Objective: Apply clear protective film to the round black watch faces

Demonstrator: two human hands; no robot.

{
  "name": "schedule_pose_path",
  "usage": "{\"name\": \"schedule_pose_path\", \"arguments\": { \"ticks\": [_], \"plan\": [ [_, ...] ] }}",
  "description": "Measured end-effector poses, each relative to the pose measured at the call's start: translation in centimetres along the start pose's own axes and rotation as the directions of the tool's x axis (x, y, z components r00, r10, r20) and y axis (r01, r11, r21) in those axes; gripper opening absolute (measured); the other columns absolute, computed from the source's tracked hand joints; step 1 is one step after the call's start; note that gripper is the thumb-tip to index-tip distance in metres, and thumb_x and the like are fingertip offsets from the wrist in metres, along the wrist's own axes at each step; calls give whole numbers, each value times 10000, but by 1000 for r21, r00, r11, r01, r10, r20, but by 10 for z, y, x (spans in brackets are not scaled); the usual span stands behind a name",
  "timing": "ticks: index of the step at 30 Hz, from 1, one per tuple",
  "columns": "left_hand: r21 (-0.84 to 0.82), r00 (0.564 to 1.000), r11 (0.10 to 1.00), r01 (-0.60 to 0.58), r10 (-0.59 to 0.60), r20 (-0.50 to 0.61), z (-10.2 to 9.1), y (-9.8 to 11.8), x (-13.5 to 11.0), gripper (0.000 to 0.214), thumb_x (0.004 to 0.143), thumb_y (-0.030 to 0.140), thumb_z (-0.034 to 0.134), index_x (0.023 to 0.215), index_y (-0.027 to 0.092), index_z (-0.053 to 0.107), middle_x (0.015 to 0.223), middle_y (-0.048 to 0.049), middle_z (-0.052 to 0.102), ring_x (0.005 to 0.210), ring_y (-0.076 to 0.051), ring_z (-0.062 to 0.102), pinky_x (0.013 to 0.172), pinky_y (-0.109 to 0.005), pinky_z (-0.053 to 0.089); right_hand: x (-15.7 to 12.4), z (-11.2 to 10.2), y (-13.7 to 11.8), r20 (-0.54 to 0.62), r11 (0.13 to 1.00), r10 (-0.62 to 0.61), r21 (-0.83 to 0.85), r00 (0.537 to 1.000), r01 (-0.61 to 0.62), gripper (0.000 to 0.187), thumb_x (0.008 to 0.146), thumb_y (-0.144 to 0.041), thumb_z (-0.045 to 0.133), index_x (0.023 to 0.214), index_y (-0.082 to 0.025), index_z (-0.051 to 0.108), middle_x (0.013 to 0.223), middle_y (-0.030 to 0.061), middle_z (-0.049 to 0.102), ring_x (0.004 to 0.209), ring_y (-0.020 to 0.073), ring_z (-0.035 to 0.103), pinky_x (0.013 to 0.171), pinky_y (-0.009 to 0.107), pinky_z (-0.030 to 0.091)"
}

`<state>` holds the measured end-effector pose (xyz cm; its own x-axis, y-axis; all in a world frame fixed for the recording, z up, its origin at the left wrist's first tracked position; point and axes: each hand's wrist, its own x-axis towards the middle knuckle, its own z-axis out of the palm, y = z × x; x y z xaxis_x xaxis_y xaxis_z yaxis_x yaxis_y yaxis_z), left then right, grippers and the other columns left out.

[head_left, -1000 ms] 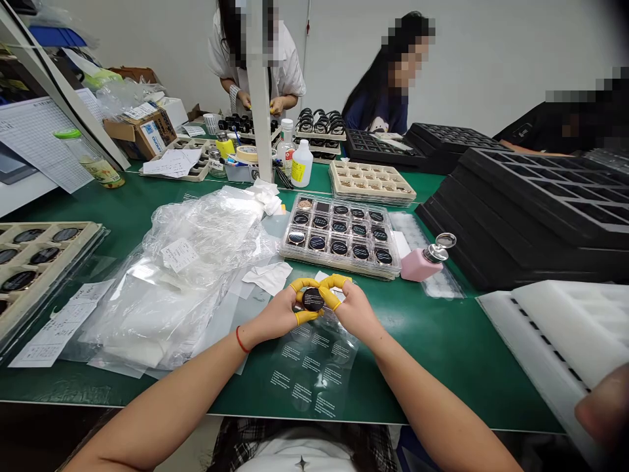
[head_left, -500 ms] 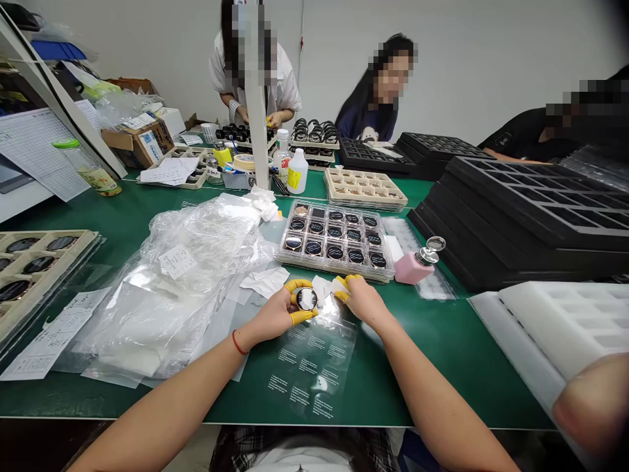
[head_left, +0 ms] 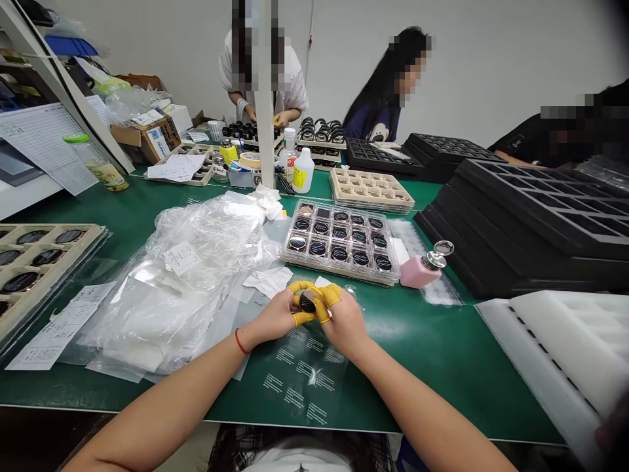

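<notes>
- Head view, just in front of the clear plastic compartment tray (head_left: 295, 257) filled with round black pieces: both hands meet above the green table mat (head_left: 442, 354).
- Left hand (head_left: 272, 319): the fingers (head_left: 301, 286), capped in yellow rubber cots, are curled tight around the small round black disc (head_left: 307, 302), index over the top and thumb under it.
- Right hand (head_left: 345, 322): its yellow-capped thumb and index are closed against the right edge of the same disc, with no gap showing; the other fingers are folded in.
- Disc position: held clear of the mat, nearer the camera than the tray and above the transparent printed film sheet (head_left: 304, 387).
- Surroundings: a pink pump bottle with a metal cap (head_left: 417, 271) stands right of the tray; crumpled clear plastic bags (head_left: 196, 262) lie to its left.
- Handling note (judgement): contact is best kept on the rim, with only the cots on the part. Bare skin on the face would likely mark it. Working low over the film limits damage if it slips.
</notes>
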<state>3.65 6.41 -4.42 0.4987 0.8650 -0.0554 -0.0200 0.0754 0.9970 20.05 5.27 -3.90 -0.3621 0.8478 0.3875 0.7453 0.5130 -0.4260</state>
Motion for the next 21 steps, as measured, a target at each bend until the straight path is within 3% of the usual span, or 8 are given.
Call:
{"name": "schedule_pose_path", "arguments": {
  "ticks": [4,10,14,18,21],
  "plan": [
    [22,1000,999,-23,23,11,1,4,0,473,735,256,672,1158,200,466,957,-37,617,824,-171,600,731,-285,474,2,1,10,-36,998,9,-57,999,-11,168,856,-227,404,791,-190,555,746,65,578,689,193,483,607,297,347],
    [16,998,1000,8,-8,55,2,2,1,511,727,266,684,1177,195,453,952,-37,614,776,-149,589,703,-269,466,6,-5,22,-31,998,58,4,998,-58,161,856,-205,421,924,-175,564,836,75,598,766,204,519,655,308,387],
    [13,999,1000,20,-20,47,0,3,3,514,709,275,702,1157,196,463,899,-15,604,737,-128,563,661,-247,452,7,-16,18,-58,995,-31,91,998,36,225,881,-181,395,1034,-183,560,903,74,592,821,195,512,701,309,402],
    [46,999,999,16,-17,30,0,2,2,436,690,277,715,1064,186,509,766,22,578,685,-119,546,635,-242,444,5,-17,6,-44,979,-173,-117,984,167,269,816,-83,430,993,-185,605,887,84,586,814,220,456,724,351,370],
    [-16,1000,1000,22,-22,15,0,0,3,460,694,253,705,1092,197,481,793,16,589,713,-131,573,663,-254,453,3,-11,0,-4,943,-244,-235,970,236,269,768,-33,450,911,-175,628,826,81,581,782,222,423,721,355,354]
  ]
}}
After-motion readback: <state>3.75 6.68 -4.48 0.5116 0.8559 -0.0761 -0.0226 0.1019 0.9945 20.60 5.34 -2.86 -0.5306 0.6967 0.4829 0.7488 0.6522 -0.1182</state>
